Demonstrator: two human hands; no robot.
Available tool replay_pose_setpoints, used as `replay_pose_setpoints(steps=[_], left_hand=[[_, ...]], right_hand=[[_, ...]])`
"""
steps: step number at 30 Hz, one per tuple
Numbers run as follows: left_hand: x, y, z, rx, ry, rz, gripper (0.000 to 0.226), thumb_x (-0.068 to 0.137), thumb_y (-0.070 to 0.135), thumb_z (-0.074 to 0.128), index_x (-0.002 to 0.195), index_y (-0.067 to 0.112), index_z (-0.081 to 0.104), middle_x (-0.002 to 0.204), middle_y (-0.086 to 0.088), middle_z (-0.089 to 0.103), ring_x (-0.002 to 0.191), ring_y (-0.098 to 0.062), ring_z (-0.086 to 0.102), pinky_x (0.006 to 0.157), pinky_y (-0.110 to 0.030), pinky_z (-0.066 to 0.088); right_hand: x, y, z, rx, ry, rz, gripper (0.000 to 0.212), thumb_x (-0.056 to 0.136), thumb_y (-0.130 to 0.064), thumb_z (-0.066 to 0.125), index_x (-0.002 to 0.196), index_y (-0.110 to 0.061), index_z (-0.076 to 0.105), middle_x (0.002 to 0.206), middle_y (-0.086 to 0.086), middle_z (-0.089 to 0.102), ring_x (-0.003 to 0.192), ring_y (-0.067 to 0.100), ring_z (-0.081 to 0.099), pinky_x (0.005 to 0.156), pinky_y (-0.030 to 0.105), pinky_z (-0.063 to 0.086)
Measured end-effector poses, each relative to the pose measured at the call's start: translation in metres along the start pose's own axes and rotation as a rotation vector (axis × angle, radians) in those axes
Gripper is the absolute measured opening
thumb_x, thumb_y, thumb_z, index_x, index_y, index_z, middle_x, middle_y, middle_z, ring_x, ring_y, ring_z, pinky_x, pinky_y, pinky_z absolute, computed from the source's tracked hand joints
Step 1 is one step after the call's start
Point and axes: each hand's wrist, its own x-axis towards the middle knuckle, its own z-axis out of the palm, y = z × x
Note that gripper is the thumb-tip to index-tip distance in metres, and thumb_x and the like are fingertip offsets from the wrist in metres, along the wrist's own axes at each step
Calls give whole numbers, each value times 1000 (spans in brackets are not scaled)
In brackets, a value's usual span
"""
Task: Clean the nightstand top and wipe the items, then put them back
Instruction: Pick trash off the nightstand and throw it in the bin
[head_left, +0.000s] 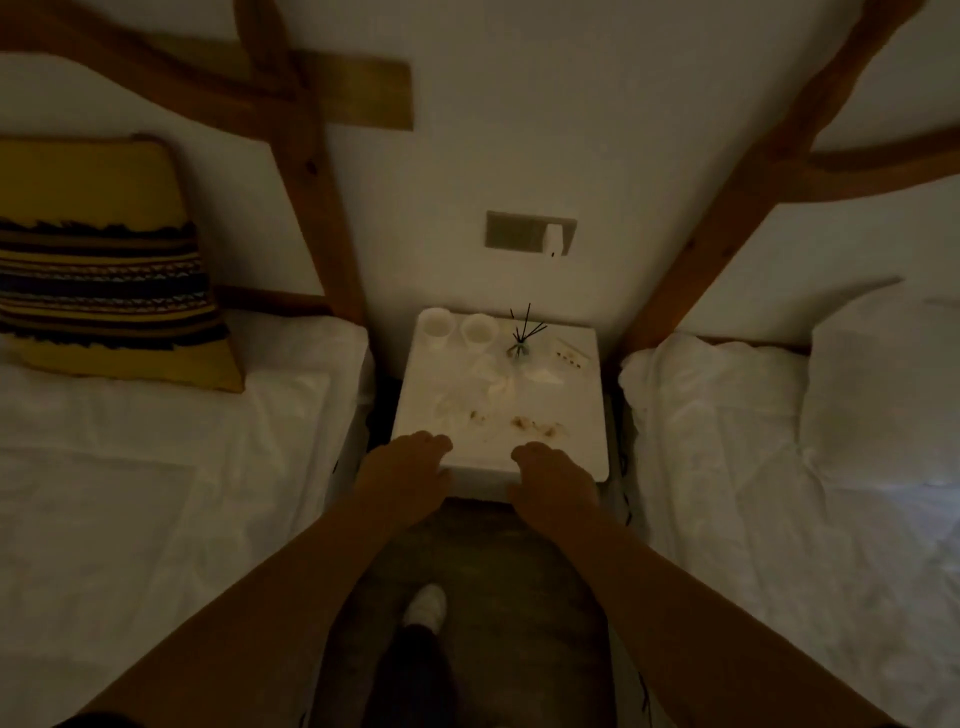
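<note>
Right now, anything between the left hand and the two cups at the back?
Yes. The left hand rests at the nightstand's front edge; crumpled tissues lie on the top between it and the cups. Brown crumbs sit off to the right.

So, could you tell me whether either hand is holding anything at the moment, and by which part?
Nothing is held. The left hand and right hand lie over the near edge of the nightstand, fingers relaxed and gripping nothing.
</note>
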Motion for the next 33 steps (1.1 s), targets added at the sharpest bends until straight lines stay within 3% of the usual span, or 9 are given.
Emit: replay_pose_setpoints(steps=[5, 10, 15, 20, 22, 25, 28, 30, 33], left_hand=[[113, -46, 56, 23, -63, -55, 40, 97, 41, 41, 134, 25, 41, 135, 0, 49, 120, -22, 49, 97, -39, 44], [190, -82, 98, 59, -81, -85, 50, 97, 44, 39, 144, 28, 29, 148, -1, 34, 129, -24, 39, 100, -41, 41], [237, -109, 130, 127, -128, -112, 56, 95, 50, 43, 145, 33, 23, 155, -3, 18, 131, -30, 33, 98, -46, 41], [257, -122, 155, 133, -181, -128, 56, 93, 50, 48, 142, 32, 30, 151, -1, 24, 128, -27, 38, 96, -45, 43], [262, -125, 159, 116, -150, -129, 47, 93, 41, 51, 136, 26, 38, 144, -2, 32, 121, -26, 42, 89, -42, 46], [267, -127, 158, 65, -103, -153, 34, 96, 29, 48, 128, 19, 43, 127, -4, 44, 106, -25, 51, 75, -37, 47], [272, -119, 151, -69, 2, -163, 22, 95, 24, 45, 116, 19, 45, 102, -2, 53, 89, -24, 58, 65, -31, 40], [279, -104, 144, -159, 76, -129, 31, 93, 25, 49, 123, 20, 44, 104, -3, 59, 92, -25, 61, 72, -34, 47], [298, -74, 137, -238, 115, -100, 48, 91, 23, 55, 137, 22, 40, 118, -6, 61, 106, -28, 58, 86, -41, 48]], right_hand=[[125, 19, 46, 42, 37, 91, 43, 95, -33, 50, 135, -24, 38, 154, 1, 25, 134, 25, 32, 100, 42, 40], [221, 41, 83, 78, 64, 169, 45, 94, -29, 49, 138, -27, 36, 154, -2, 24, 131, 24, 35, 97, 42, 41], [291, 58, 107, 25, 108, 139, 53, 91, -19, 55, 138, -28, 31, 157, 4, 17, 129, 30, 38, 88, 46, 49], [337, 73, 131, -44, 12, 39, 69, 91, -10, 52, 147, -30, 17, 160, 4, 5, 135, 31, 28, 96, 46, 43], [345, 76, 137, -81, -43, -9, 61, 91, -10, 47, 146, -25, 23, 157, 8, 16, 131, 32, 32, 97, 46, 42], [347, 82, 140, -72, -20, -67, 46, 89, -8, 44, 133, -18, 40, 136, 10, 43, 118, 31, 43, 88, 43, 45], [339, 90, 136, -6, -58, -70, 48, 94, -13, 41, 141, -20, 33, 131, 9, 48, 118, 30, 48, 92, 44, 45], [333, 96, 130, 44, -24, -27, 53, 95, -15, 40, 145, -23, 26, 129, 9, 51, 116, 29, 51, 92, 44, 45], [331, 109, 117, 234, 60, 222, 63, 92, -17, 41, 148, -30, 16, 124, 7, 57, 108, 27, 57, 83, 38, 46]])
